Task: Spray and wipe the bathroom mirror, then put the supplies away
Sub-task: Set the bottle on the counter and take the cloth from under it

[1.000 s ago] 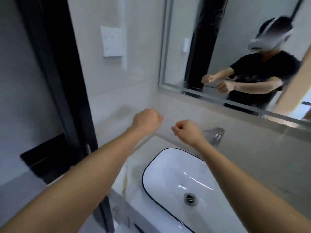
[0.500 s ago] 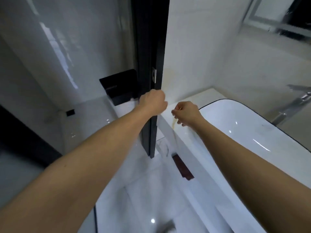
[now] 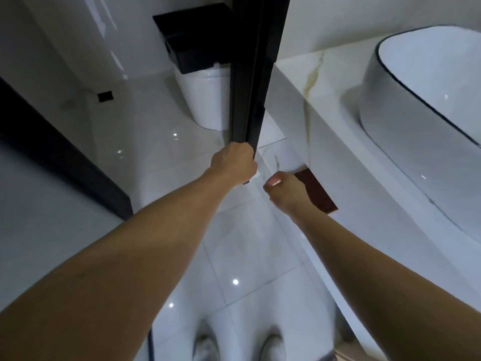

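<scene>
Left hand: your left hand (image 3: pixel 233 162) is reaching forward and down with its fingers curled into a fist, right at the lower end of the tall black door frame post (image 3: pixel 256 66); a small white-and-dark scrap is showing just under the knuckles, and I cannot tell whether you are pinching something or holding nothing.
Right hand: your right hand (image 3: pixel 282 188) is hanging just beside the left one, fingers curled in and thumb tucked, with nothing visible inside it.
Supplies: no spray bottle or cloth is showing anywhere in this view (the mirror itself is also out of frame), so I cannot say where they are.
Surroundings: the white oval basin with a thin black rim (image 3: pixel 426 105) is sitting on the white marble-look counter (image 3: pixel 325 82) to your right; a dark red-brown panel (image 3: pixel 318 194) is peeking out from under the counter edge, just behind your right hand; a white toilet (image 3: pixel 205 100) is standing beyond the post on the glossy white tiled floor (image 3: pixel 247 256).
Step in hand: you are probably looking low for the supplies, so the task seems barely begun.
Next move: it is calling for you to find the bottle and cloth first, perhaps under the counter, then open your fingers to take them.
</scene>
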`<state>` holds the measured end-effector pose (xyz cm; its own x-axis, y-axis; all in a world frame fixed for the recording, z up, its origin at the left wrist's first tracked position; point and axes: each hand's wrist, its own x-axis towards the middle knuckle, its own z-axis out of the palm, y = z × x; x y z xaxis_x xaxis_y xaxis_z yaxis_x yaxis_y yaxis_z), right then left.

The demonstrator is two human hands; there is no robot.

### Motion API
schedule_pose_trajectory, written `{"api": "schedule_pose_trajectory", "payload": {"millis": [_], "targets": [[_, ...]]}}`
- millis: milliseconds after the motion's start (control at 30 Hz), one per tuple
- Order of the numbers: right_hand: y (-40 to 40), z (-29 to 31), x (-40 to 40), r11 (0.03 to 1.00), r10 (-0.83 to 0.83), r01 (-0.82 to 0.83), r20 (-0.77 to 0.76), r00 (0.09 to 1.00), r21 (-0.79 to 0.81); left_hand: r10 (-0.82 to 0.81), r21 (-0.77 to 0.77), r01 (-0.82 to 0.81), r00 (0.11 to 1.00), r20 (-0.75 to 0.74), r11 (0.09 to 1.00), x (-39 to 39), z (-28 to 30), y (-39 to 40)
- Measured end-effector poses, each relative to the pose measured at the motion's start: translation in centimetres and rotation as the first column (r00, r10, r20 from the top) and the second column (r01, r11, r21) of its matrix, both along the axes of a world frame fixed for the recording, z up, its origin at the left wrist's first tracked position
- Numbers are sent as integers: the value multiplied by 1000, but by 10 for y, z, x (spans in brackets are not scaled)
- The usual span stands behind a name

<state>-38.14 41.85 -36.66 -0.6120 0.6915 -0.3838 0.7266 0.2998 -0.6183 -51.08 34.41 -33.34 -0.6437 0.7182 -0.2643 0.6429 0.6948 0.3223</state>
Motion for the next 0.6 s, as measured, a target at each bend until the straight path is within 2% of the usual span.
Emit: {"api": "schedule_pose_trajectory", "payload": {"millis": [267, 400, 600], "targets": [[39, -153, 46, 970, -216, 215, -5, 976, 114, -73, 166, 59, 994, 84, 984, 16, -160, 36], [90, -210, 62, 908, -387, 389, -43, 921, 152, -119, 236, 101, 991, 66, 966, 23, -220, 85], [157, -272, 89, 810, -544, 558, -124, 830, 181, -169, 326, 140, 983, 64, 935, 29, -288, 150]]}}
